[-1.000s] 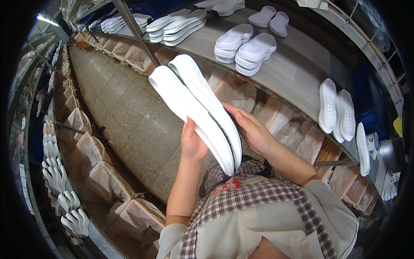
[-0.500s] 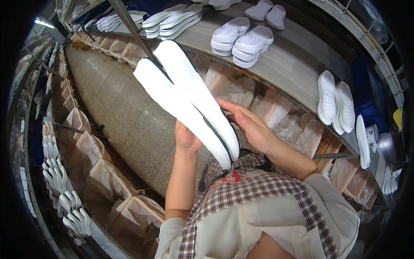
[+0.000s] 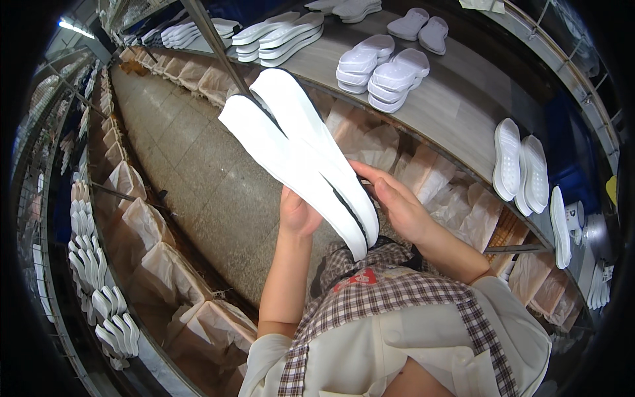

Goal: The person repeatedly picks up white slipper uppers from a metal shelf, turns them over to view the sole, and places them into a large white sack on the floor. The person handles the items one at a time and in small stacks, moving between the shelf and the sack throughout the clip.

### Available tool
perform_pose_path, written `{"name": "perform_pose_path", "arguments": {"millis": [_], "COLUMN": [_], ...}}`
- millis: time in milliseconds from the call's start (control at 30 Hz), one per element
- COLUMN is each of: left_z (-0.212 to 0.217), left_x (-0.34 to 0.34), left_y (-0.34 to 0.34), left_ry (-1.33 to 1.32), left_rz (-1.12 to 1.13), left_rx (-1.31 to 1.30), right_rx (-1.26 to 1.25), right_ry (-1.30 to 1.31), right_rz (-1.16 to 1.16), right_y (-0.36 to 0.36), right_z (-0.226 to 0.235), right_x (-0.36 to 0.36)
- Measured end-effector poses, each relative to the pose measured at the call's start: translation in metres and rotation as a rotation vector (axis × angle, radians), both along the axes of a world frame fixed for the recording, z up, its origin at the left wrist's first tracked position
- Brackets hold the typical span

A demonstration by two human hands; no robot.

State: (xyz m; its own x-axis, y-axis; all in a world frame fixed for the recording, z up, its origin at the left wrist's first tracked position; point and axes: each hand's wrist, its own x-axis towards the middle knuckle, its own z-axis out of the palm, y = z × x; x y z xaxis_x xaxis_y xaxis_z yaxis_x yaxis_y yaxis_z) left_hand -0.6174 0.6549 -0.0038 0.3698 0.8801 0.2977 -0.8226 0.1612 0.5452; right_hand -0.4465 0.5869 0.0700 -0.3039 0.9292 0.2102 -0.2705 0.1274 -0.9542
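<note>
A pair of long white shoe soles [image 3: 301, 149] with dark undersides is held side by side in front of me, slanting from upper left to lower right. Along the left sole's outer edge, my left hand [image 3: 299, 213] is closed, its fingers hidden under the sole. My right hand [image 3: 405, 210] presses its fingertips against the right sole's dark edge, with the thumb lifted apart. The two soles touch near the middle and part at the upper ends.
On the grey shelf [image 3: 456, 86] stand stacked white soles [image 3: 397, 76], with more soles [image 3: 507, 159] leaning at the right. Plastic-lined bins [image 3: 159, 271] line both sides of the tiled aisle [image 3: 211, 165]. Another rack at left carries white soles [image 3: 119, 334].
The soles and both hands sit slightly farther right and lower in the picture, as does the whole scene. The soles have tilted a little. The grip looks the same.
</note>
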Motion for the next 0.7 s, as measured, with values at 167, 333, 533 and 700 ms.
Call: {"name": "perform_pose_path", "arguments": {"millis": [167, 333, 533, 700], "left_z": [0.001, 0.004, 0.001, -0.001], "left_x": [0.0, -0.002, -0.005, -0.013], "left_y": [-0.001, -0.004, -0.004, -0.005], "left_ry": [0.037, 0.071, 0.245, 0.382], "left_rz": [0.011, 0.044, 0.117, 0.123], "left_rx": [0.029, 0.038, 0.094, 0.124], "right_rx": [-0.03, 0.031, -0.011, -0.015], "right_ry": [-0.036, -0.121, -0.234, -0.186], "right_rz": [-0.022, -0.086, -0.058, 0.037], "right_y": [-0.002, 0.005, 0.015, 0.019], "right_z": [0.002, 0.004, -0.006, -0.018], "right_x": [0.001, 0.004, 0.016, 0.027]}}
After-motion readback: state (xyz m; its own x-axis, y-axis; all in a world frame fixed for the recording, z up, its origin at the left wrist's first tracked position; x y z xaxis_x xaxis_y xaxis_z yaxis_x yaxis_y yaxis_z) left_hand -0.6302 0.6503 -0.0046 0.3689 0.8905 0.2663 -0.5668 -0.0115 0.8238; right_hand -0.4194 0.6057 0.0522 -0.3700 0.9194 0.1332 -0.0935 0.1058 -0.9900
